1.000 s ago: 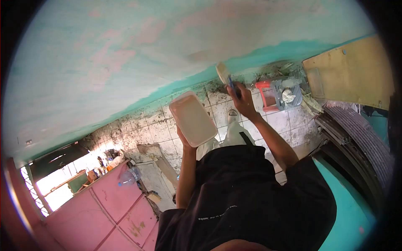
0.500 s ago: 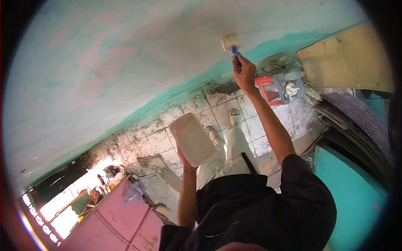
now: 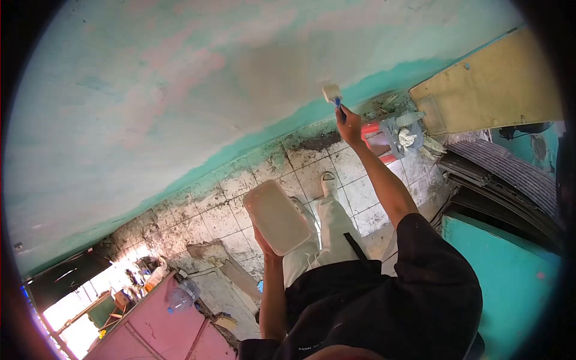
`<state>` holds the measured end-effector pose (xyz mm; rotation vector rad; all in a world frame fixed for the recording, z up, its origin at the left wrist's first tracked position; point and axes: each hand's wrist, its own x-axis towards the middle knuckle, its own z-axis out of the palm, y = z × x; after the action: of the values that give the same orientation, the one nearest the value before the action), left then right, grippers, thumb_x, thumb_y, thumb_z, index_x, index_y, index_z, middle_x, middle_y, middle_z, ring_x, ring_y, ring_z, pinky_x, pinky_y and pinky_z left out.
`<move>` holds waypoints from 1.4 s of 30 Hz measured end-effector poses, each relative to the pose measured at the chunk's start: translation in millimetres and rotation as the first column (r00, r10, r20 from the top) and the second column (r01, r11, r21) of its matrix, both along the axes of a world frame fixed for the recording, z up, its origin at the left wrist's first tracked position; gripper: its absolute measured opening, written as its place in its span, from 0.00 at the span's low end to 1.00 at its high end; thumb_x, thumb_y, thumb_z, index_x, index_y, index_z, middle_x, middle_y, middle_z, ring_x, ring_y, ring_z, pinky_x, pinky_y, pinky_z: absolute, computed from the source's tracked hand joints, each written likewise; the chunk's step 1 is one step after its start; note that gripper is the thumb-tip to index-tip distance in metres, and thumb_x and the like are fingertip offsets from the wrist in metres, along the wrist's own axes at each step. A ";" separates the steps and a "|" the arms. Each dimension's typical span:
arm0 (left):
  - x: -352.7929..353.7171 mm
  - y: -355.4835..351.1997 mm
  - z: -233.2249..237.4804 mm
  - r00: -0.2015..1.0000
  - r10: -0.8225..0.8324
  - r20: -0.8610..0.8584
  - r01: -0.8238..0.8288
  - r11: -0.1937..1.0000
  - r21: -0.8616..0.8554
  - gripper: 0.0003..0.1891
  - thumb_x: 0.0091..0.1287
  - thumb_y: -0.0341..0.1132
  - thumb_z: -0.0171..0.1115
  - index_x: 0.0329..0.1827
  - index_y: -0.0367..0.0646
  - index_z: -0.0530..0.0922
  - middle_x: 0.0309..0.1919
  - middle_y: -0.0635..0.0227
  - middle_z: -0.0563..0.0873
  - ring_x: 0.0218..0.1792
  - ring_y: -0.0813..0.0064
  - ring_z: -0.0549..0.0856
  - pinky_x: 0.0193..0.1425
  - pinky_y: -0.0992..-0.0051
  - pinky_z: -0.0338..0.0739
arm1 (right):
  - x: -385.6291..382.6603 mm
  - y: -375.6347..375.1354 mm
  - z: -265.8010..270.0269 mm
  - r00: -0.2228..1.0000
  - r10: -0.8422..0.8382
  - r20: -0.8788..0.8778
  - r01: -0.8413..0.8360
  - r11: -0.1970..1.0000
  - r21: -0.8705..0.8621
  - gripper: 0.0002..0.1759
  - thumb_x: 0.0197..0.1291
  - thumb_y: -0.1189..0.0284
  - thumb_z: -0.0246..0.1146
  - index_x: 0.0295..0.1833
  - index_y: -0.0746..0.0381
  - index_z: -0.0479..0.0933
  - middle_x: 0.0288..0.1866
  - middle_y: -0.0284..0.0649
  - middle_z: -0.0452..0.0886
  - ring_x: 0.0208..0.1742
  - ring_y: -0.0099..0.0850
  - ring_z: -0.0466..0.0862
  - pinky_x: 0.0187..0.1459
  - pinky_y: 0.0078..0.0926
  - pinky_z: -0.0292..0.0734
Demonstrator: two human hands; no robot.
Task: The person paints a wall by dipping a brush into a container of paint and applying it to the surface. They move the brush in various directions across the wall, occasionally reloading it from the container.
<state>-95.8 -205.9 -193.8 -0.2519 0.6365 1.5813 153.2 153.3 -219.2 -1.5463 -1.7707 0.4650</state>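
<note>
A paintbrush (image 3: 332, 94) with pale bristles and a blue handle is held by my right hand (image 3: 349, 127), fingers closed round the handle. Its bristles overlap the wall (image 3: 264, 78), close to where whitish paint meets a turquoise band low down. My left hand (image 3: 264, 243) grips the side of a rectangular plastic container (image 3: 279, 217) with whitish paint inside. The container is tilted in front of my legs, and most of the left fingers are hidden beneath it.
A red stool (image 3: 375, 141) with a plastic bottle (image 3: 410, 118) and crumpled material stands by the wall. Right of it are a yellowish board (image 3: 492, 90), corrugated sheets (image 3: 510, 162) and a turquoise panel (image 3: 498, 276). A pink cabinet (image 3: 162, 321) with a clear bottle (image 3: 183, 296) is lower left.
My right hand has moved the paintbrush down the wall toward the turquoise band. The container stays in my left hand, slightly lower in view. The camera view has shifted a little.
</note>
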 end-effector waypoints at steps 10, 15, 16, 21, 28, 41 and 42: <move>-14.7 -16.6 1.8 0.997 -0.049 -0.058 0.051 0.998 0.033 0.35 0.76 0.60 0.42 0.76 0.43 0.64 0.63 0.54 0.78 0.57 0.51 0.83 0.61 0.48 0.79 | -4.1 37.2 48.6 0.997 0.052 0.052 -0.049 0.997 -0.067 0.16 0.68 0.65 0.63 0.33 0.68 0.80 0.20 0.50 0.79 0.20 0.42 0.79 0.26 0.39 0.72; -4.3 12.9 21.5 0.993 -0.105 -0.047 0.111 0.984 0.136 0.32 0.79 0.57 0.40 0.75 0.44 0.65 0.62 0.58 0.80 0.57 0.57 0.83 0.60 0.54 0.80 | -9.5 40.5 245.1 0.996 0.073 0.045 -0.078 0.987 0.144 0.15 0.67 0.65 0.64 0.34 0.67 0.80 0.16 0.44 0.69 0.16 0.27 0.69 0.23 0.34 0.63; -1.8 21.9 26.3 0.993 -0.107 -0.044 0.113 0.982 0.149 0.31 0.79 0.57 0.40 0.75 0.44 0.66 0.61 0.59 0.80 0.56 0.58 0.83 0.60 0.56 0.80 | -10.9 36.5 285.8 0.998 0.052 0.018 -0.054 0.986 0.160 0.15 0.67 0.65 0.64 0.34 0.67 0.80 0.15 0.41 0.68 0.17 0.24 0.67 0.23 0.32 0.63; 19.0 43.7 52.9 0.993 -0.091 -0.071 0.101 0.984 0.148 0.29 0.81 0.55 0.38 0.73 0.45 0.68 0.59 0.64 0.81 0.55 0.64 0.83 0.60 0.63 0.81 | -18.7 31.8 321.2 0.991 0.015 -0.132 0.028 0.949 0.315 0.13 0.68 0.67 0.65 0.50 0.65 0.84 0.17 0.39 0.67 0.18 0.22 0.64 0.22 0.26 0.64; 17.5 21.5 12.4 0.999 -0.035 -0.003 0.035 0.999 0.012 0.28 0.82 0.55 0.38 0.73 0.46 0.69 0.59 0.66 0.82 0.56 0.67 0.83 0.61 0.65 0.80 | -11.9 36.0 80.3 0.998 0.028 0.061 -0.027 1.000 -0.002 0.15 0.67 0.65 0.62 0.49 0.66 0.83 0.25 0.51 0.82 0.26 0.44 0.85 0.30 0.40 0.79; 11.8 17.4 -6.7 0.997 -0.070 0.013 0.068 0.986 0.156 0.29 0.81 0.57 0.38 0.71 0.47 0.70 0.60 0.68 0.81 0.58 0.66 0.82 0.63 0.62 0.79 | -17.2 28.4 372.0 0.990 -0.063 -0.126 0.110 0.903 0.416 0.19 0.66 0.63 0.68 0.54 0.66 0.84 0.18 0.32 0.68 0.21 0.18 0.63 0.23 0.24 0.62; 11.8 19.3 -3.0 0.998 -0.062 0.015 0.059 0.987 0.150 0.29 0.81 0.57 0.38 0.71 0.47 0.70 0.60 0.68 0.81 0.58 0.66 0.82 0.63 0.62 0.79 | -23.3 30.7 351.8 0.983 -0.016 -0.182 0.101 0.879 0.465 0.19 0.66 0.65 0.68 0.55 0.68 0.84 0.18 0.32 0.68 0.22 0.17 0.63 0.23 0.23 0.62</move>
<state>-84.1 -186.6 -196.8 -0.1349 0.5031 1.5573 129.9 184.0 132.6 -1.1693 -1.5510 0.1126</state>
